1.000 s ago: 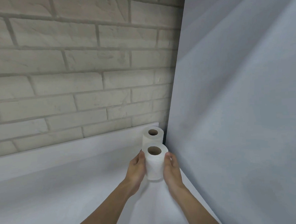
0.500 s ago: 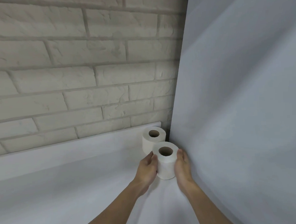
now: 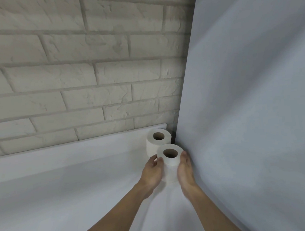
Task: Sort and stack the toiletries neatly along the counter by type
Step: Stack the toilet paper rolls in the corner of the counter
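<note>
Two white toilet paper rolls stand upright in the far right corner of the white counter (image 3: 64, 201). The back roll (image 3: 157, 142) sits against the low backsplash ledge. The front roll (image 3: 170, 162) stands just in front of it, close to the grey side panel. My left hand (image 3: 152, 174) cups the front roll's left side and my right hand (image 3: 184, 170) presses its right side, so both hands hold it between them. The roll's lower part is hidden by my hands.
A pale brick wall (image 3: 92, 74) rises behind the counter above a narrow white ledge (image 3: 78, 146). A tall grey panel (image 3: 255, 109) closes off the right side, right next to my right hand. The counter stretches away to the left.
The front roll and both hands have shifted right and back, ending close to the grey panel and nearly touching the back roll. The camera has turned slightly.
</note>
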`<control>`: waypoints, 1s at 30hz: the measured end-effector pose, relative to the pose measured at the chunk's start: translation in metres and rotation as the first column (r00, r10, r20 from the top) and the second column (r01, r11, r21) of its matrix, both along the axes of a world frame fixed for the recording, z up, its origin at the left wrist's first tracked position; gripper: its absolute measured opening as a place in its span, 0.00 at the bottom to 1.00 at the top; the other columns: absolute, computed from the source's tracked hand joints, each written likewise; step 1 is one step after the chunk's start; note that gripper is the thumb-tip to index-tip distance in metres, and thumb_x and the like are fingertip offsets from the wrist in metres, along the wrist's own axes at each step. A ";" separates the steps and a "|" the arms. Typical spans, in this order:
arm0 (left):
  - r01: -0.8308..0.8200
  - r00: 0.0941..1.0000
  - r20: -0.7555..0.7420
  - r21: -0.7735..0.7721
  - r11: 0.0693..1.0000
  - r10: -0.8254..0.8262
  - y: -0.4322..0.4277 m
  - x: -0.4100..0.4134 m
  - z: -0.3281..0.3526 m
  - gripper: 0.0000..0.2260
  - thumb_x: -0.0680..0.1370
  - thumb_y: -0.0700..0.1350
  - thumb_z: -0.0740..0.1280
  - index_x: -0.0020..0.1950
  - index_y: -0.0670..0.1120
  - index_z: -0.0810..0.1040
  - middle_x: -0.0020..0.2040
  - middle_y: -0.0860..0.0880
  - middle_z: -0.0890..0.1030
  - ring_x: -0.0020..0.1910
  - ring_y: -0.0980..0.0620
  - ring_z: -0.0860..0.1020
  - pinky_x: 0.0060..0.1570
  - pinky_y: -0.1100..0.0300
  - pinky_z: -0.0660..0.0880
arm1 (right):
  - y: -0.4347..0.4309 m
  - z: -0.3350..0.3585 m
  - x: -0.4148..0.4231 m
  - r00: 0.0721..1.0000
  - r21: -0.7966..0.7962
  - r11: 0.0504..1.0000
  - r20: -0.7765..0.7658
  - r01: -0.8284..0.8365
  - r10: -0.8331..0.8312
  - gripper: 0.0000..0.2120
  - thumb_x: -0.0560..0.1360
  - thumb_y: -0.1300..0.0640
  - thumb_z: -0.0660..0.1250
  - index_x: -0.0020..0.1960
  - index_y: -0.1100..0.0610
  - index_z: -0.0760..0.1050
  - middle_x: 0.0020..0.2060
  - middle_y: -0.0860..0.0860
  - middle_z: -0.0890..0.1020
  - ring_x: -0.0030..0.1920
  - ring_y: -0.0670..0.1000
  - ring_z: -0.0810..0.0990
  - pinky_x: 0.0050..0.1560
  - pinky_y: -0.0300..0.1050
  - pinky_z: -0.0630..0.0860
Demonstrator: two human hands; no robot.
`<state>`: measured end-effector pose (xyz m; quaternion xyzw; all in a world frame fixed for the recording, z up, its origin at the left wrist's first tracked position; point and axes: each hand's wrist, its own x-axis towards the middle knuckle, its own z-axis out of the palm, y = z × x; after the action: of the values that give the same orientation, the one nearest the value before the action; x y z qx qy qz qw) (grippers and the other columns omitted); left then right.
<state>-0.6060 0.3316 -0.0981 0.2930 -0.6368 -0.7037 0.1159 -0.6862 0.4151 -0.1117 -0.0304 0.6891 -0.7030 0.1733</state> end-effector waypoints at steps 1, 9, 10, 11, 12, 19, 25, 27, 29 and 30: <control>-0.003 1.000 0.008 0.010 1.000 0.003 0.000 0.000 0.001 0.13 0.81 0.53 0.56 0.65 0.54 0.71 0.59 0.55 0.80 0.56 0.54 0.79 0.57 0.55 0.74 | 0.000 0.000 0.000 1.000 -0.002 1.000 0.002 -0.001 0.001 0.22 0.82 0.43 0.48 0.72 0.49 0.66 0.67 0.49 0.74 0.67 0.51 0.72 0.71 0.54 0.67; 0.008 0.999 0.052 0.013 1.000 -0.009 0.001 0.004 0.011 0.17 0.82 0.52 0.56 0.71 0.51 0.67 0.58 0.55 0.78 0.54 0.55 0.78 0.57 0.55 0.74 | 0.004 0.005 0.003 0.989 0.048 0.998 -0.143 0.030 -0.023 0.17 0.82 0.47 0.53 0.66 0.51 0.71 0.62 0.48 0.78 0.63 0.49 0.75 0.68 0.52 0.70; 0.016 0.998 0.067 0.006 1.000 -0.016 0.000 0.006 0.011 0.20 0.82 0.53 0.56 0.73 0.51 0.64 0.60 0.54 0.76 0.56 0.53 0.76 0.59 0.55 0.72 | 0.004 0.006 0.005 0.986 0.061 0.997 -0.162 0.048 -0.038 0.18 0.82 0.47 0.54 0.67 0.52 0.70 0.63 0.48 0.77 0.65 0.50 0.74 0.69 0.52 0.70; 0.023 0.996 0.082 -0.002 1.000 -0.022 0.000 0.007 0.011 0.22 0.82 0.54 0.56 0.75 0.50 0.61 0.61 0.54 0.74 0.57 0.52 0.75 0.60 0.55 0.71 | 0.004 0.006 0.007 0.984 0.071 0.996 -0.174 0.062 -0.049 0.19 0.81 0.47 0.55 0.69 0.52 0.68 0.66 0.49 0.75 0.67 0.50 0.73 0.70 0.52 0.69; 0.026 0.995 0.092 -0.015 1.000 -0.024 -0.001 0.009 0.012 0.23 0.82 0.54 0.56 0.76 0.50 0.59 0.61 0.53 0.72 0.58 0.51 0.73 0.60 0.56 0.70 | 0.006 0.008 0.009 0.982 0.075 0.995 -0.178 0.071 -0.057 0.20 0.81 0.47 0.56 0.71 0.53 0.66 0.68 0.49 0.74 0.68 0.50 0.71 0.71 0.51 0.67; 0.013 0.994 0.112 -0.153 0.988 0.004 -0.002 0.038 0.019 0.21 0.82 0.55 0.56 0.74 0.52 0.62 0.65 0.53 0.71 0.62 0.48 0.73 0.64 0.51 0.71 | 0.020 0.025 0.023 0.946 0.107 0.987 -0.312 0.122 -0.083 0.18 0.81 0.52 0.59 0.70 0.53 0.69 0.67 0.49 0.73 0.67 0.49 0.71 0.67 0.43 0.68; -0.010 0.998 0.063 -0.272 0.962 0.028 0.002 0.082 0.029 0.18 0.82 0.54 0.58 0.71 0.53 0.65 0.65 0.55 0.71 0.60 0.51 0.74 0.54 0.59 0.70 | 0.034 0.047 0.056 0.904 0.086 0.992 -0.426 0.091 -0.046 0.13 0.80 0.55 0.60 0.64 0.50 0.72 0.61 0.45 0.74 0.63 0.44 0.72 0.60 0.36 0.68; -0.023 0.998 0.043 -0.314 0.949 0.039 0.001 0.095 0.031 0.18 0.81 0.53 0.59 0.71 0.53 0.65 0.65 0.55 0.70 0.58 0.54 0.74 0.51 0.61 0.69 | 0.035 0.051 0.071 0.889 0.104 0.994 -0.458 0.026 0.025 0.12 0.80 0.55 0.60 0.62 0.48 0.73 0.60 0.42 0.75 0.61 0.42 0.72 0.57 0.31 0.67; -0.042 0.999 0.011 -0.352 0.935 0.049 0.000 0.109 0.032 0.18 0.81 0.52 0.60 0.71 0.52 0.66 0.66 0.56 0.69 0.57 0.56 0.75 0.51 0.62 0.70 | 0.034 0.054 0.087 0.868 0.143 0.989 -0.483 -0.047 0.111 0.12 0.81 0.55 0.60 0.63 0.48 0.73 0.60 0.40 0.75 0.60 0.40 0.71 0.57 0.28 0.65; -0.055 0.998 -0.001 -0.369 0.928 0.059 -0.002 0.116 0.032 0.18 0.81 0.51 0.61 0.71 0.52 0.66 0.67 0.56 0.69 0.58 0.55 0.75 0.52 0.62 0.70 | 0.033 0.055 0.095 0.859 0.167 0.982 -0.486 -0.090 0.161 0.13 0.81 0.55 0.60 0.64 0.48 0.72 0.61 0.39 0.74 0.61 0.39 0.70 0.60 0.30 0.66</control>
<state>-0.4896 0.3301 -0.0662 0.2881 -0.7493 -0.5665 0.1860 -0.5913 0.4482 -0.0565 -0.2431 0.7540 -0.6091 0.0371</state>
